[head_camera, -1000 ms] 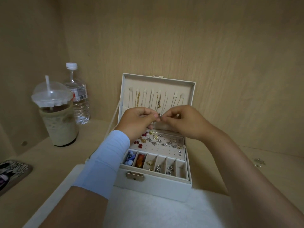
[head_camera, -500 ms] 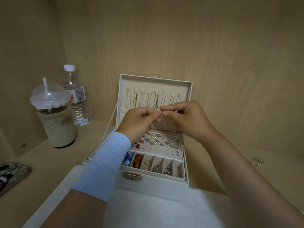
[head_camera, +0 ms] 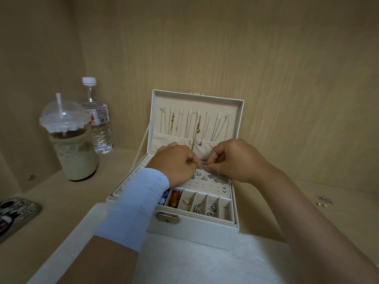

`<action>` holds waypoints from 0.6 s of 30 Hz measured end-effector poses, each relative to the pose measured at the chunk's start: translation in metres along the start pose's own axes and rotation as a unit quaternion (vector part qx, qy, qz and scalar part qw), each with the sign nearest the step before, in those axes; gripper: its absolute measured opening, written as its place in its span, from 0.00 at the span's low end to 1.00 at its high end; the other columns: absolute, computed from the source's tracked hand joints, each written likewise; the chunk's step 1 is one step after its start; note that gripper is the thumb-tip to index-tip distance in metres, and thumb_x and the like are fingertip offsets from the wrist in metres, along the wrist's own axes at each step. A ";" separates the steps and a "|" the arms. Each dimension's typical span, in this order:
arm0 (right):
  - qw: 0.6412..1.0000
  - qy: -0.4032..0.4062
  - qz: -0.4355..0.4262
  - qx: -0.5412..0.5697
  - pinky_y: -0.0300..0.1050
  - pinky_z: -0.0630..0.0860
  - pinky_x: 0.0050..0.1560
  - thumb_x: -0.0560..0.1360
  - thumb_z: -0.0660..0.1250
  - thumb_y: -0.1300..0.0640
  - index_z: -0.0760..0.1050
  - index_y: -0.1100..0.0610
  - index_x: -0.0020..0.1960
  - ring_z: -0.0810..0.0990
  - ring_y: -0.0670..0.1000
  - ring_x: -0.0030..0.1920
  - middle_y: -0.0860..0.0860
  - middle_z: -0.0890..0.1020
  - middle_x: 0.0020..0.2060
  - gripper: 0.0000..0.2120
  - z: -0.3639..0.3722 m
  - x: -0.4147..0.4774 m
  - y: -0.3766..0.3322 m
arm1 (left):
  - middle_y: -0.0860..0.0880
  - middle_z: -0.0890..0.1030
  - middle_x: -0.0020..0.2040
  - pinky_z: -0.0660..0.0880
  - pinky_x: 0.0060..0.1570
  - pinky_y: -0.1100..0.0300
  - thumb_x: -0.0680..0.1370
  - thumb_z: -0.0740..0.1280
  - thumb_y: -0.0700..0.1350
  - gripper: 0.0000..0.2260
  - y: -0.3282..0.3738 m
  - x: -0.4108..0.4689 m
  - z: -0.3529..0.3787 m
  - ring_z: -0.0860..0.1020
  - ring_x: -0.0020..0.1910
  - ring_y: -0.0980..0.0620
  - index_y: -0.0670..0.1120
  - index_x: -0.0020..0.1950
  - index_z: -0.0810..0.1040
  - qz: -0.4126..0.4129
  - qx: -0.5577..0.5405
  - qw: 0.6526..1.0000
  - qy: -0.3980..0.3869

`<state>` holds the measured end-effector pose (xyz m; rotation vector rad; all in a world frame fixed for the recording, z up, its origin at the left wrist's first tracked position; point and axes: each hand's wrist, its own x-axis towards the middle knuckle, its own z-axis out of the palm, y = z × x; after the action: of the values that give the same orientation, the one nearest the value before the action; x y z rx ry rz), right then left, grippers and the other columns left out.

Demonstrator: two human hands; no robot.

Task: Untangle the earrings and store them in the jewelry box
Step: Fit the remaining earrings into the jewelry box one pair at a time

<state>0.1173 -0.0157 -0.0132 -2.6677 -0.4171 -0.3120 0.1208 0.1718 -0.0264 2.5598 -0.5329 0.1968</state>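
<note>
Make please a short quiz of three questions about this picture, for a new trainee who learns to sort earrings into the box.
1. True or false: the lid of the jewelry box is shut.
2. Where do both hands meet? A) over the iced coffee cup B) over the earring board in the box C) over the phone
3. Fill in: loose small pieces lie on the shelf to the ___ of the box.

Key
1. False; the lid stands open with necklaces hanging inside.
2. B; the left hand and right hand pinch a small earring there.
3. right
</note>
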 end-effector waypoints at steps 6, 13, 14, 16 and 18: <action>1.000 0.005 -0.017 0.003 0.44 0.81 0.42 0.68 0.80 0.49 0.83 0.49 0.37 0.80 0.37 0.36 0.34 0.82 0.32 0.07 0.003 0.001 0.001 | 0.57 0.76 0.50 0.64 0.69 0.51 0.78 0.63 0.44 0.12 0.002 -0.002 -0.001 0.71 0.60 0.53 0.58 0.51 0.84 -0.005 -0.006 1.000 0.006; 0.999 -0.014 -0.031 0.007 0.46 0.82 0.46 0.70 0.79 0.50 0.84 0.49 0.38 0.81 0.39 0.37 0.40 0.84 0.34 0.05 0.006 0.002 0.002 | 0.55 0.74 0.49 0.66 0.68 0.51 0.78 0.65 0.44 0.11 0.003 -0.003 -0.001 0.72 0.60 0.52 0.59 0.51 0.84 -0.011 -0.020 1.000 0.006; 0.999 -0.026 -0.030 0.011 0.47 0.82 0.46 0.70 0.78 0.50 0.85 0.49 0.39 0.82 0.39 0.37 0.40 0.84 0.34 0.05 0.004 0.003 0.003 | 0.55 0.75 0.50 0.67 0.68 0.50 0.77 0.65 0.45 0.11 0.002 -0.003 0.000 0.72 0.60 0.52 0.59 0.50 0.83 -0.013 -0.025 1.000 0.007; 0.998 -0.051 -0.022 0.021 0.48 0.82 0.45 0.73 0.75 0.48 0.85 0.49 0.40 0.81 0.40 0.36 0.42 0.85 0.33 0.06 0.002 0.003 0.005 | 0.55 0.76 0.50 0.67 0.68 0.50 0.77 0.65 0.44 0.11 0.001 -0.002 0.001 0.72 0.60 0.52 0.60 0.49 0.83 -0.011 -0.028 0.999 0.011; 0.998 -0.051 -0.013 0.043 0.50 0.80 0.42 0.76 0.71 0.47 0.85 0.52 0.40 0.80 0.43 0.33 0.47 0.84 0.32 0.11 0.001 0.004 0.007 | 0.57 0.74 0.47 0.67 0.67 0.51 0.77 0.65 0.44 0.11 0.001 -0.002 0.002 0.73 0.59 0.52 0.59 0.50 0.83 -0.007 -0.027 1.000 0.016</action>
<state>0.1235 -0.0206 -0.0155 -2.6027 -0.4862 -0.1627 0.1191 0.1712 -0.0279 2.5039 -0.5029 0.2147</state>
